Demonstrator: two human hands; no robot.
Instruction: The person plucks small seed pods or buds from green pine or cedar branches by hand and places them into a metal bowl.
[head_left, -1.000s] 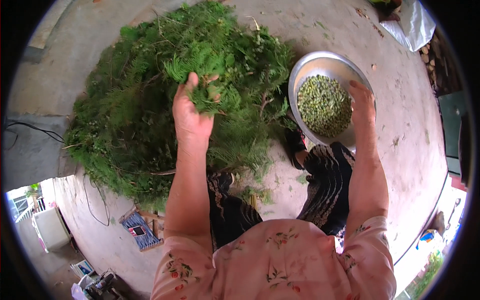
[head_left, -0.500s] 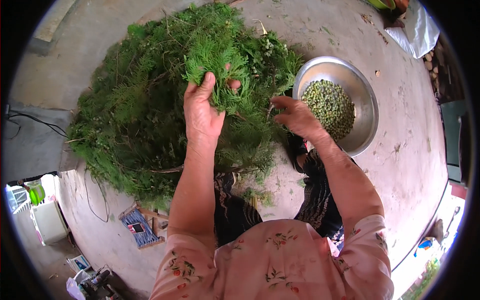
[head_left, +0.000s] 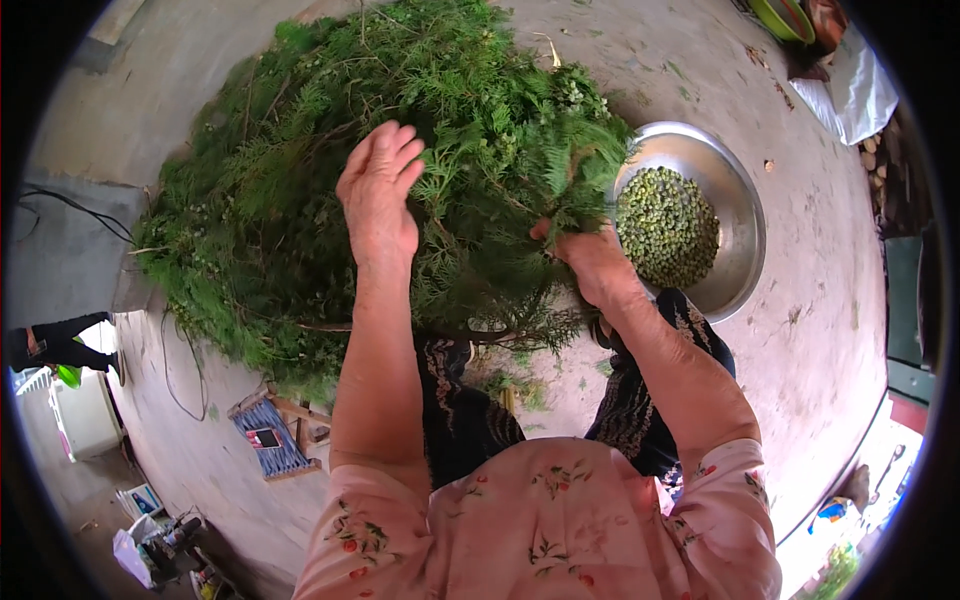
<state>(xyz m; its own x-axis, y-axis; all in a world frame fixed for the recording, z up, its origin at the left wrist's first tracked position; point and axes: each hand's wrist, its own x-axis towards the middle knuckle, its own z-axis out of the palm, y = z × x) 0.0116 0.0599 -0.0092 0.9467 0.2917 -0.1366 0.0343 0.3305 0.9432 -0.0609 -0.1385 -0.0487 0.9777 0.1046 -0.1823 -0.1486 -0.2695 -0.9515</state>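
A large heap of green arborvitae branches [head_left: 270,210] lies on the floor before me. My left hand [head_left: 380,195] is over its middle, fingers stretched out and nothing in them. My right hand [head_left: 597,262] is closed around the lower end of a leafy arborvitae sprig [head_left: 575,170] at the heap's right side; the sprig is partly blurred. Just right of that hand stands a wide metal basin [head_left: 742,235] with a pile of small green seed cones [head_left: 665,225] in it. The tips of my right fingers are partly hidden by foliage.
My knees in dark patterned trousers are beside the heap. A small folding stool [head_left: 270,440] with a phone on it stands at left. A dark cable [head_left: 180,375] lies on the floor. At the left edge another person's legs [head_left: 70,342] show. A silvery sack [head_left: 850,95] lies far right.
My left hand has let go of a sprig and moved slightly left. My right hand now grips a sprig beside the basin. Another person's legs have come into view at left.
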